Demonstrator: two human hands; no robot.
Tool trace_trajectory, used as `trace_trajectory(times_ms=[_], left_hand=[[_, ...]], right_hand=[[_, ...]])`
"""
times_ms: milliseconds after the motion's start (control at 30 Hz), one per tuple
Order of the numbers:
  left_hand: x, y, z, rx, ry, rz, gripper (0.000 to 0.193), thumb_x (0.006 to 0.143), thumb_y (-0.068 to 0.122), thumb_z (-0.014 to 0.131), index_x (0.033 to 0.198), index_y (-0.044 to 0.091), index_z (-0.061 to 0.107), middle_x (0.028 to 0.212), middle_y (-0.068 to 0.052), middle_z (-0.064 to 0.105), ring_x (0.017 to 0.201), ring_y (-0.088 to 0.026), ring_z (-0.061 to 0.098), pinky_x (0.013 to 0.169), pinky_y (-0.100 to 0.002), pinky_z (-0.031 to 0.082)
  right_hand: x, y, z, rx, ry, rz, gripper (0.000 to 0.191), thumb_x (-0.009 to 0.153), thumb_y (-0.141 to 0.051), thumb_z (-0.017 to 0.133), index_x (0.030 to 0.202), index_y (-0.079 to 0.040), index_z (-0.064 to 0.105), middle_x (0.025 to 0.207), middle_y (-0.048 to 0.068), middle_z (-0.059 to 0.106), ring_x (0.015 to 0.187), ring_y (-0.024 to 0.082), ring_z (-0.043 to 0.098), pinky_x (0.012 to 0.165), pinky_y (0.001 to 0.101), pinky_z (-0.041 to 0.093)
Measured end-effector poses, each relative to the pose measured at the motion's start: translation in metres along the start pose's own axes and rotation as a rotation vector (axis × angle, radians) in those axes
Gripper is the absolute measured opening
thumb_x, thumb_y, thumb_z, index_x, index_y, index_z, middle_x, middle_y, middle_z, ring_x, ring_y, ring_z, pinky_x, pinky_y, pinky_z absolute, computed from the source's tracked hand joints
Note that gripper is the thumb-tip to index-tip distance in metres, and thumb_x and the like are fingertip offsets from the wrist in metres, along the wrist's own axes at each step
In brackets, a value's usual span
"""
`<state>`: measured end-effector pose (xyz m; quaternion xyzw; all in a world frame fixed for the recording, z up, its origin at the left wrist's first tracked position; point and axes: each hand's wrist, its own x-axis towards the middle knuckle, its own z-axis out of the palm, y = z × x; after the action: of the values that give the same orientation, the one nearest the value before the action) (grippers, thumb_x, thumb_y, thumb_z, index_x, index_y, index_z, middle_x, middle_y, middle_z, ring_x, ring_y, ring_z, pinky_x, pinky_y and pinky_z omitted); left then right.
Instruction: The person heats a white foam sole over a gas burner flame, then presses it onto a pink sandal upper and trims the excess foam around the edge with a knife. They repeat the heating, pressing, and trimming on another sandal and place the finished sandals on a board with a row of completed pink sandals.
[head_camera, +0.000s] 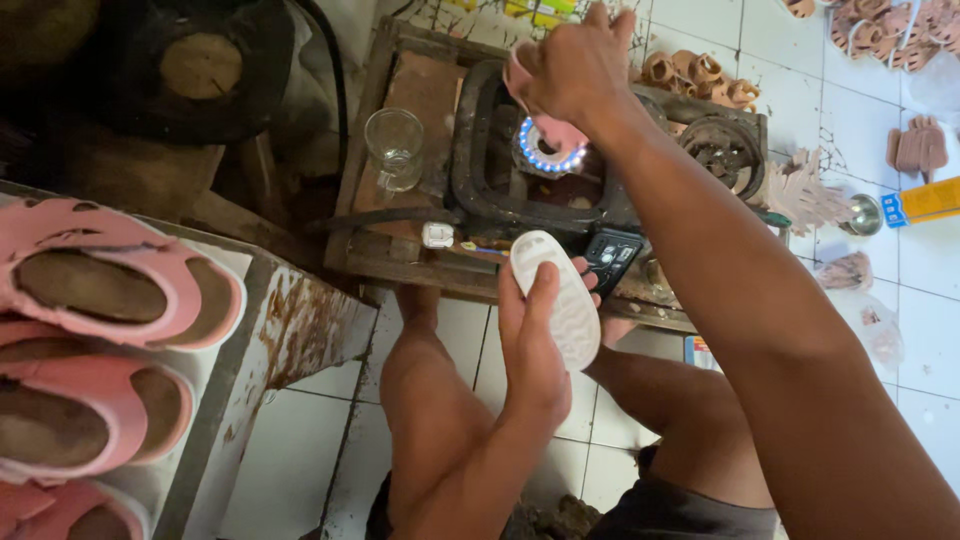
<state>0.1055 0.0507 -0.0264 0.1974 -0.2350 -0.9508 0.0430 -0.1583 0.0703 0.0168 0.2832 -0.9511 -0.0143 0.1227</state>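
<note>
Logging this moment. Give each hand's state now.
Left hand: closed on a white shoe sole.
Right hand: closed on a pink sandal piece above the lit burner.

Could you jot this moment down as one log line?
left hand: holds white sole | right hand: holds pink piece over lit burner | glass beside stove

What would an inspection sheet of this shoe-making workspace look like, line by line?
Surface: white tiled floor, cracked and stained.
Job's things: white sole; pink sandal upper over the lit gas burner.
Clutter: empty glass, tan cut pieces, pink sandals on a stained bench.
Grippers: left hand grips the sole; right hand holds the upper.
Cables: black hose.
Surroundings: wooden stove frame.
</note>
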Motion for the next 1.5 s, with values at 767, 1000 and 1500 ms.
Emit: trace_trajectory(times_ms=[767,1000,1500], left_hand=[[-0.122,-0.047,-0.001,0.057,-0.470,-0.129,0.062,0.109,0.053,0.032,0.156,0.012,0.038,0.140,-0.015,0.060,0.121,-0.027,0.063,0.102,-0.045,0.054],[-0.181,-0.048,-0.019,0.175,-0.521,-0.101,0.061,0.112,0.038,0.041,0.162,0.006,0.028,0.146,-0.022,0.055,0.137,-0.031,0.055,0.121,-0.045,0.041],[-0.205,-0.047,-0.039,0.360,-0.477,0.009,0.055,0.114,0.030,0.040,0.158,-0.003,0.034,0.146,-0.020,0.055,0.135,-0.025,0.055,0.118,-0.038,0.041]], right_hand=[[-0.459,-0.046,-0.122,2.543,0.325,0.901,0.063,0.097,-0.038,0.058,0.147,-0.001,0.047,0.136,0.019,0.061,0.124,0.031,0.060,0.104,0.0453,0.049],[-0.495,-0.099,-0.124,1.617,0.485,0.646,0.074,0.086,0.002,0.075,0.152,0.008,0.042,0.141,0.017,0.059,0.125,0.022,0.062,0.105,0.0370,0.053],[-0.501,-0.124,-0.111,1.454,0.421,0.612,0.082,0.082,0.007,0.080,0.154,0.007,0.041,0.138,0.015,0.061,0.122,0.018,0.063,0.102,0.0322,0.055]])
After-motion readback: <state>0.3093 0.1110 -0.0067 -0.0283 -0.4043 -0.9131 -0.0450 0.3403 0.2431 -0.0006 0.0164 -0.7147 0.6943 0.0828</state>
